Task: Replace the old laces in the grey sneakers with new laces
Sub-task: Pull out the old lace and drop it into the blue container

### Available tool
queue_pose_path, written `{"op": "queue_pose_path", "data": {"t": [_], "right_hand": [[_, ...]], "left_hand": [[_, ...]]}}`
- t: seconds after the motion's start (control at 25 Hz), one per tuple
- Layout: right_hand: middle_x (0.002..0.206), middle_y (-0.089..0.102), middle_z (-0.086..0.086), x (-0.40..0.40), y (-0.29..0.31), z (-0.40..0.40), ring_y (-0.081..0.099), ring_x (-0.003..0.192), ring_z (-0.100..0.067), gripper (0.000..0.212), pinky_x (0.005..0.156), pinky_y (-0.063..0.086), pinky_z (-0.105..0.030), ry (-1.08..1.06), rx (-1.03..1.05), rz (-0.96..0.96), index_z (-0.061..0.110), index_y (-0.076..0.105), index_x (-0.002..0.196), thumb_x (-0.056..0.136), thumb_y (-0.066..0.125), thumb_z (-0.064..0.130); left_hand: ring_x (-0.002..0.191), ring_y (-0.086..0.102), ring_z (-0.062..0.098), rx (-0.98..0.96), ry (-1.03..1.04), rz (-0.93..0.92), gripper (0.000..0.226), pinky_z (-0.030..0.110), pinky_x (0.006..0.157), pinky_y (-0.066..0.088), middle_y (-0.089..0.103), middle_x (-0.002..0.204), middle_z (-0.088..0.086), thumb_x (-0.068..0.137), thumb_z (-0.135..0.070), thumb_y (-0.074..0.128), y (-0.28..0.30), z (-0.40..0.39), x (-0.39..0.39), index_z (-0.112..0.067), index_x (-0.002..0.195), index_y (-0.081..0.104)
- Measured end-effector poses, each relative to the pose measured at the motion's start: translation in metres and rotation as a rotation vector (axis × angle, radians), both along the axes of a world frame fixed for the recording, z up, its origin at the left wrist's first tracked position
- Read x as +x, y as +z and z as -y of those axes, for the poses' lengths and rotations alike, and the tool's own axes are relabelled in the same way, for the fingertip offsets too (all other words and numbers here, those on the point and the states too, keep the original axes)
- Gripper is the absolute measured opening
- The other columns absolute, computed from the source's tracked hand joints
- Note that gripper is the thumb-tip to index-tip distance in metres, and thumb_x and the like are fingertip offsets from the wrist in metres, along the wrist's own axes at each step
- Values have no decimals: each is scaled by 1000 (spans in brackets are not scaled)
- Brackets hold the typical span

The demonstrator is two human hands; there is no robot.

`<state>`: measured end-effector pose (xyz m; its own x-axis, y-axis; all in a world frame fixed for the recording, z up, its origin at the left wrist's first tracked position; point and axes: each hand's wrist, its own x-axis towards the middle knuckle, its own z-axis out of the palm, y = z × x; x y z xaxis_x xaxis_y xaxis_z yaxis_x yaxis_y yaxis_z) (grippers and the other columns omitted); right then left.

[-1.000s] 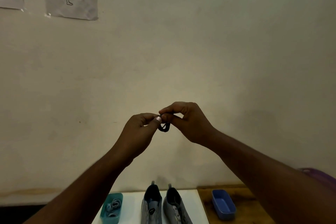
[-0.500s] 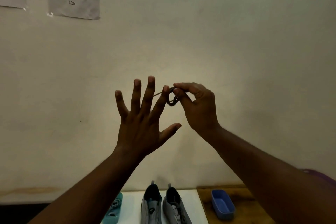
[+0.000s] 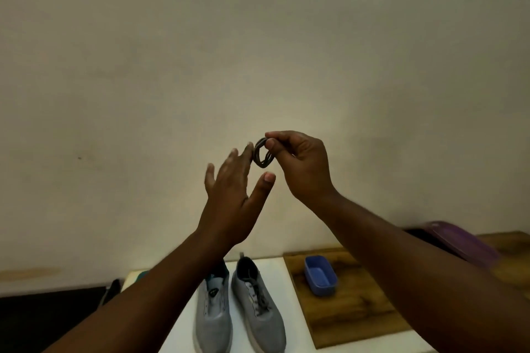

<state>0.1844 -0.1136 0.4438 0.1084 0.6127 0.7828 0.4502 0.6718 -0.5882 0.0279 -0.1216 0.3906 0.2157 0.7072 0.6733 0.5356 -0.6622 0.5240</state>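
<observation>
The fingers (image 3: 229, 165) of the left hand (image 3: 232, 203) are spread and nearly straight, thumb held out to the side, gripping nothing; its index fingertip touches the side of the coiled lace (image 3: 262, 153). The right hand (image 3: 301, 163) has its fingers curled, with thumb and forefinger pinching the top of that small dark coil, held up in front of the wall (image 3: 258, 51), well above the table.

Below, the white board (image 3: 289, 295) carries the two grey sneakers (image 3: 241, 304) side by side, toes toward the camera. The right one shows a dark lace threaded through it; the left one's heel is hidden by the left forearm, and whether it is laced is hard to tell. Beside the board lies a wooden board (image 3: 350, 312) with a blue tub (image 3: 319, 275) on it. A purple object (image 3: 461, 241) is blurred and partly covered by the right arm. A teal sliver (image 3: 142, 274) peeks past the left forearm.
</observation>
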Motion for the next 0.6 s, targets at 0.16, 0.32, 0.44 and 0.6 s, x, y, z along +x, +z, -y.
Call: {"op": "queue_pose_path", "data": {"t": [0.16, 0.32, 0.44, 0.6], "right_hand": [[99, 77, 2, 8, -18, -7, 73, 95, -9, 16, 84, 58, -23, -1, -65, -56, 8, 77, 111, 97, 69, 11], [98, 76, 2, 6, -45, -16, 73, 90, -10, 12, 78, 59, -23, 12, -119, -116, 13, 76, 106, 97, 68, 11], [97, 76, 2, 17, -74, -30, 73, 90, -10, 12, 78, 59, -23, -8, -202, -180, 15, 76, 106, 97, 68, 12], [95, 78, 0, 54, -133, -58, 74, 89, -15, 11, 78, 59, -25, -65, -370, -242, 18, 76, 104, 98, 68, 13]], "left_hand": [[155, 6, 5, -85, -143, 46, 81, 53, 126, -3, 15, 169, -8, 95, -76, 15, -28, -6, 30, -33, 162, 3], [156, 9, 10, -155, -165, 26, 88, 53, 126, 0, 18, 169, -6, 89, -83, 11, -45, -17, 43, -35, 161, -1], [155, 12, 12, -214, -175, -81, 93, 53, 126, 3, 17, 169, -3, 89, -84, 13, -67, -28, 48, -31, 160, -13], [156, -14, 19, -259, 17, -396, 107, 56, 124, -6, -19, 169, 1, 81, -92, 2, -113, -57, 47, -21, 156, -26]]}}
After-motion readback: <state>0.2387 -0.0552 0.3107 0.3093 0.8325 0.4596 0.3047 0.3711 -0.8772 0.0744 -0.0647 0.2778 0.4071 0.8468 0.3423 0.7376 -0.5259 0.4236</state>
